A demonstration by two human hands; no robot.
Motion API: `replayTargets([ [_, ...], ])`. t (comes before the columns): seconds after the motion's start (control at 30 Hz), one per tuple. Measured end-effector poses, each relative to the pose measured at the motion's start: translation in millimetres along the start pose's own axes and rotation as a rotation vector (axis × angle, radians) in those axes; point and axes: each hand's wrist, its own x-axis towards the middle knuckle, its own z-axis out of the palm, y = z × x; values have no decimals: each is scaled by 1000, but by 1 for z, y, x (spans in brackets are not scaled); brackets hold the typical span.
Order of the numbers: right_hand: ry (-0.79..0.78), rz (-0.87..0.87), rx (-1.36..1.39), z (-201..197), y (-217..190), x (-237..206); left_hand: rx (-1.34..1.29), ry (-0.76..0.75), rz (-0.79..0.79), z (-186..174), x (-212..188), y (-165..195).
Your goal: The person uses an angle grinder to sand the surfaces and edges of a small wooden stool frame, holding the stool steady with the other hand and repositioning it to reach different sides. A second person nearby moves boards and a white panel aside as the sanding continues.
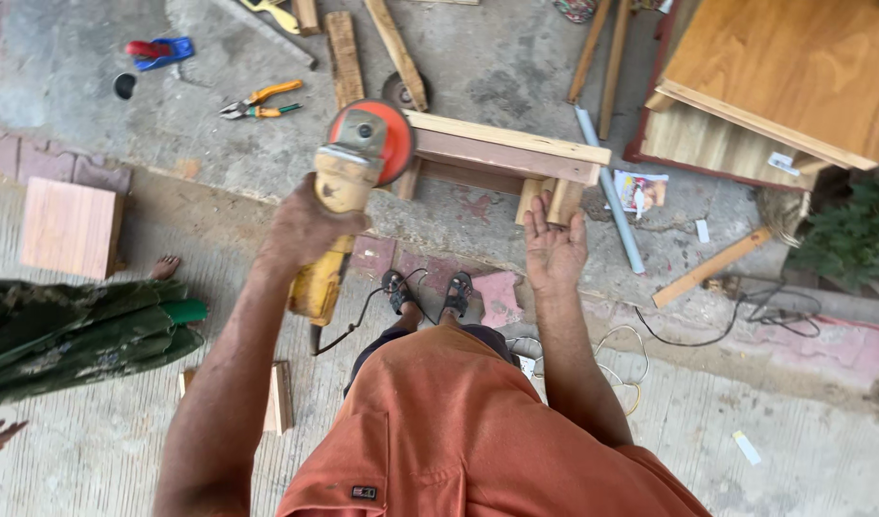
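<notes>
Outdoor concrete ground w/ a brick-edged step, seen from above; timber offcuts lie scattered about. My left hand [305,230] is clenched round the yellow angle grinder with orange disc guard [349,182], held up in the air above the step, apart from any wood. My right hand [554,244] is released, palm up, fingers spread, holding nothing, just in front of the pale wooden bench-like frame [507,153] lying on the concrete. Grinder's long axis runs approx. from lower left (black cable end, near my sandalled feet [430,292]) to upper right, head and disc pointing away from me toward the frame's left end. Progress, judged: frame looks nailed together already, boards joined, two short legs showing at its right end; disc isn't touching it, and I can't tell whether it spins, so any sanding or trimming seems not yet under way. Nearby: orange-handled pliers [259,101] well apart at upper left, grey plastic pipe [612,191] beside the frame, varnished wooden cabinet [784,77] at upper right, small reddish wooden box [71,228] at left. Another person's green patterned garment [76,330] at left edge.
</notes>
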Motion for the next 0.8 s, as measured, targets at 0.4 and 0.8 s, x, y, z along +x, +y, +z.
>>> replayTargets([
  [0.4, -66, 97, 127, -32, -3, 16, 38, -99, 55, 29, 16, 39],
  [0.8, -166, 156, 145, -34, -9, 9, 182, -213, 196, 72, 21, 95],
])
